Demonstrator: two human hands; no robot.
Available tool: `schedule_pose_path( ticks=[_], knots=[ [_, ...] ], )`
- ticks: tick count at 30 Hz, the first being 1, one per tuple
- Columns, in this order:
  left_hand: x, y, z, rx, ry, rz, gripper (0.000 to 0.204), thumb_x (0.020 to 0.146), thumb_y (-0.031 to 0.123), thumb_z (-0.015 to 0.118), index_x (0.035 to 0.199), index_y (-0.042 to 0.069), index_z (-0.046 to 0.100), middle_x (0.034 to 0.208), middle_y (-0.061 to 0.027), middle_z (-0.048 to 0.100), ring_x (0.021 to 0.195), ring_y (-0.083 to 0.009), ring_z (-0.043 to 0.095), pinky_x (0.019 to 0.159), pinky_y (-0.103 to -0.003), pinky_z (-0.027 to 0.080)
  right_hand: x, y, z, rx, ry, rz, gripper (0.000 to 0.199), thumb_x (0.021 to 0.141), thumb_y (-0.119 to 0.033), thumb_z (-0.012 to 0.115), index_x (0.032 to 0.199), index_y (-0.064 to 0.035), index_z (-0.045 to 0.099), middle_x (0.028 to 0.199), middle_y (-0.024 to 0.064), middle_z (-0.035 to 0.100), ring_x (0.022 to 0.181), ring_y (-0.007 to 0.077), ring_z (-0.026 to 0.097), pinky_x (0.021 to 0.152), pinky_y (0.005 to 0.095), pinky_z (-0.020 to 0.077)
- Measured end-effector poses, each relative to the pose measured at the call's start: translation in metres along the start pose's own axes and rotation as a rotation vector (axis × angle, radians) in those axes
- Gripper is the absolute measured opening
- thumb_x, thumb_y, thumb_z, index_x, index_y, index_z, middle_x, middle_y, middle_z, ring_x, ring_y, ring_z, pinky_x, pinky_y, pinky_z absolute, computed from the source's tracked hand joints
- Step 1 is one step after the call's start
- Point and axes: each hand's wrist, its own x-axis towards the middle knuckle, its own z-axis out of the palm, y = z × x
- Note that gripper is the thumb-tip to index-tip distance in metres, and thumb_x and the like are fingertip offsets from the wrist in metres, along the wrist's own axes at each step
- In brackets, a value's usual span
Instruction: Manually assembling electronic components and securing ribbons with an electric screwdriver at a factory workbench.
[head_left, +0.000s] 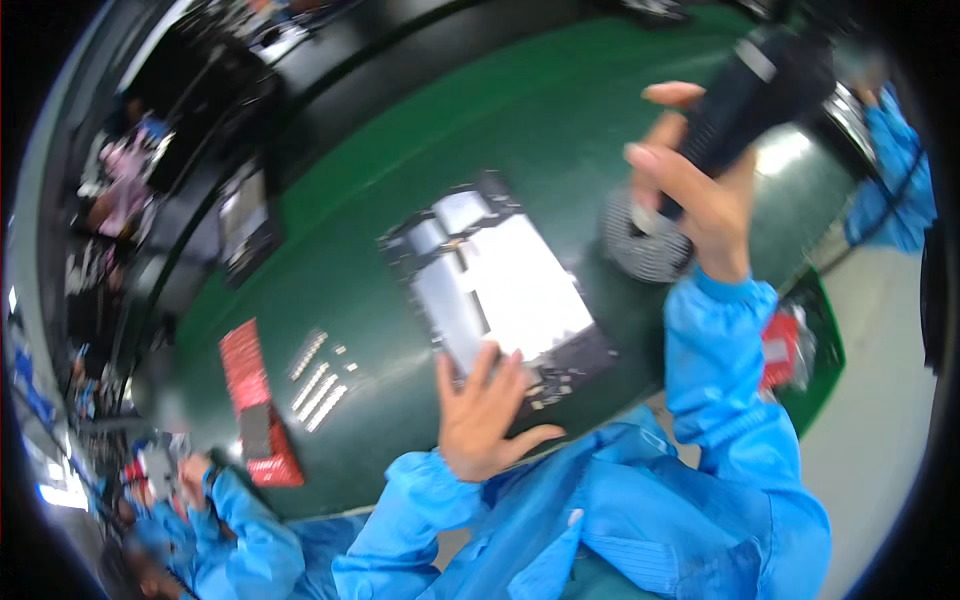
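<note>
My left hand (485, 410) lies with spread fingers on the near edge of a flat dark device chassis (580, 355). Large shiny silver plates (520, 285) cover most of the chassis, and small parts show at its near end. In my right hand (712, 205) is a thick black power screwdriver (745, 105), tilted, its lower end pointing down over a round grey ridged dish (650, 252). Motion blurs this hand and the tool, so whether the tip touches the dish cannot be told. The dish sits right of the chassis on the green table (350, 240).
Left of the chassis lie several light strips (320, 395) and a red wrapper (250, 370) with a dark grey block (257, 430). Another dark device (245, 220) stands far left. A green bin (825, 350) holds red packets at right. People in blue sleeves (250, 530) work on both sides.
</note>
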Motion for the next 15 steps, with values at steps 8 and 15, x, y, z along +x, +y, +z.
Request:
schedule_pose_path(
  ticks=[8, 15],
  knots=[
    [0.058, -0.032, 0.021, -0.483, 0.54, -0.359, 0.062, 0.08, -0.017, 0.041, 0.14, -0.006, 0.028, 0.149, -0.0185, 0.024, 0.137, -0.0276, 0.024, 0.11, -0.034, 0.023, 0.004, 0.033, -0.039, 0.04, 0.055, -0.026, 0.028, 0.072, 0.001, 0.074, 0.093, 0.0022, 0.057, 0.061, 0.0043, 0.059, 0.048, 0.0107, 0.056, 0.044, 0.0234, 0.0422],
    [0.06, -0.027, 0.021, -0.169, 0.486, -0.214, 0.022, 0.087, -0.002, 0.056, 0.108, -0.003, 0.062, 0.096, -0.0157, 0.069, 0.095, -0.0235, 0.065, 0.104, -0.047, 0.033, 0.006, 0.041, -0.041, -0.054, 0.044, -0.011, 0.03, 0.073, 0.0, 0.074, 0.097, 0.0014, 0.056, 0.062, 0.0041, 0.059, 0.048, 0.0104, 0.056, 0.045, 0.023, 0.0421]
  ],
)
